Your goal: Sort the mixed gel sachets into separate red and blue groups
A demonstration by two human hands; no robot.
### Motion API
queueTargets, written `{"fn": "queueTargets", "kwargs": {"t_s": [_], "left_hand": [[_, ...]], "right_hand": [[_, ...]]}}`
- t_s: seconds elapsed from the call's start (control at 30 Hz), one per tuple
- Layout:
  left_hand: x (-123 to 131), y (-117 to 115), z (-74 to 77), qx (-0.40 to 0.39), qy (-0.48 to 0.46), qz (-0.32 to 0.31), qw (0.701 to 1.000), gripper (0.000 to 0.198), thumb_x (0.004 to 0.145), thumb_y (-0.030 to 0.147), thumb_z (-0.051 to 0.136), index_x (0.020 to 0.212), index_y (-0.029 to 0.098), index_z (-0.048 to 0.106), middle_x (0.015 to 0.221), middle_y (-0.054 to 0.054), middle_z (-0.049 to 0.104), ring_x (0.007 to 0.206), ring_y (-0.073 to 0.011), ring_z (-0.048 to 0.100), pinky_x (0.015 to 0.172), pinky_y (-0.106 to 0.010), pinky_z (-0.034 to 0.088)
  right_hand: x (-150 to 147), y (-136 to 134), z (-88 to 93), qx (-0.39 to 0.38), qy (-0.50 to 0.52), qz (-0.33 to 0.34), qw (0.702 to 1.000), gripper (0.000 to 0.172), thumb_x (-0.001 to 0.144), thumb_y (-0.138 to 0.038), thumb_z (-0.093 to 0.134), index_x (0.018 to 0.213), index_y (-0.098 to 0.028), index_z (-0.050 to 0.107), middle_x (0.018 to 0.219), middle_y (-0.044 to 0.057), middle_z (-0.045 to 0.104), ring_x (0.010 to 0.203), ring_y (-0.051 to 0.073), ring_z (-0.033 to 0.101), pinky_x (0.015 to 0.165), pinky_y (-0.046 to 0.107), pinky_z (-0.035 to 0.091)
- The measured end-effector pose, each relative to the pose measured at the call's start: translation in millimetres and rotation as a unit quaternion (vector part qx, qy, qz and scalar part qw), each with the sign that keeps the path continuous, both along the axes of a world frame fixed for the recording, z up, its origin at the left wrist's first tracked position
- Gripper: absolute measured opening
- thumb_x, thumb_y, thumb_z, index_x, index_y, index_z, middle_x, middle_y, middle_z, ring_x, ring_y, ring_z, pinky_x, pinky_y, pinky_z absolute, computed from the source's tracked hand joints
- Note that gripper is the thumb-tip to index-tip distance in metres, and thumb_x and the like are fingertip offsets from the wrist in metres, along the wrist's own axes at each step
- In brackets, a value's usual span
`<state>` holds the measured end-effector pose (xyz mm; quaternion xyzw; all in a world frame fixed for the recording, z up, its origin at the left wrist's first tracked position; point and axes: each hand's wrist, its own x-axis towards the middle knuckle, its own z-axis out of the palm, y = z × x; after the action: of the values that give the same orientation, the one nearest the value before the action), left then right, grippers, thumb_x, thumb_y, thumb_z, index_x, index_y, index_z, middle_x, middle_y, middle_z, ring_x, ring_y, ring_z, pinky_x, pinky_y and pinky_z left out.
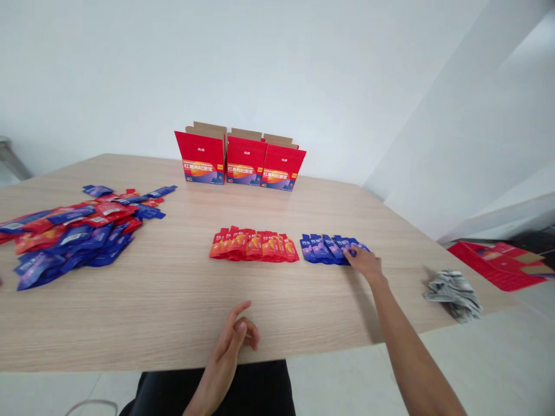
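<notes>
A row of overlapping blue drink pouches lies flat on the table, right of centre. My right hand is at the right end of this row, its fingers closed on a blue pouch there; the fingertips are partly hidden. Just left of it, a similar overlapping row of red pouches is laid out. Near the front edge, my left hand hovers over the table with nothing in it, index finger stretched and the others loosely curled.
A loose heap of mixed red and blue pouches covers the table's left side. Three red cartons with raised flaps stand at the back by the wall. A striped cloth lies at the right edge, with a red carton beyond it.
</notes>
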<state>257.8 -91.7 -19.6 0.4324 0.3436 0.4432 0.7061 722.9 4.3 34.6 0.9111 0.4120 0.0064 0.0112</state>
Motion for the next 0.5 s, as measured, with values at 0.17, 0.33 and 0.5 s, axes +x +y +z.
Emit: {"fn": "queueTargets", "kwargs": {"t_s": [0.17,0.33,0.5], "left_hand": [[-3.3,2.4,6.0,0.018,0.012,-0.018,1.000,0.063,0.103,0.059,0.054,0.150,0.019,0.047,0.081,-0.003,0.067,0.073,-0.0186,0.061,0.076,-0.035,0.048],[-61.8,39.1,23.8,0.093,0.132,0.101,0.982,0.065,0.092,0.067,0.063,0.134,0.017,0.059,0.073,-0.001,0.066,0.068,-0.0198,0.060,0.072,-0.035,0.050],[-183.7,93.4,52.5,0.161,0.336,0.314,0.873,0.042,0.088,0.057,0.062,0.108,0.020,0.067,0.078,-0.002,0.065,0.079,-0.0219,0.060,0.083,-0.035,0.050]], "right_hand": [[-4.2,-1.1,5.2,0.002,-0.005,0.001,1.000,0.051,0.104,-0.051,0.046,0.140,-0.022,0.069,0.138,0.017,0.068,0.131,0.038,0.062,0.111,0.057,0.045],[-21.6,-11.7,12.6,0.076,-0.019,0.009,0.997,0.058,0.104,-0.048,0.042,0.146,-0.014,0.061,0.139,0.023,0.066,0.129,0.040,0.061,0.108,0.056,0.047],[-57.5,-32.7,0.7,0.272,-0.046,0.110,0.955,0.056,0.102,-0.045,0.037,0.140,-0.010,0.060,0.134,0.025,0.065,0.124,0.040,0.060,0.105,0.056,0.048]]}}
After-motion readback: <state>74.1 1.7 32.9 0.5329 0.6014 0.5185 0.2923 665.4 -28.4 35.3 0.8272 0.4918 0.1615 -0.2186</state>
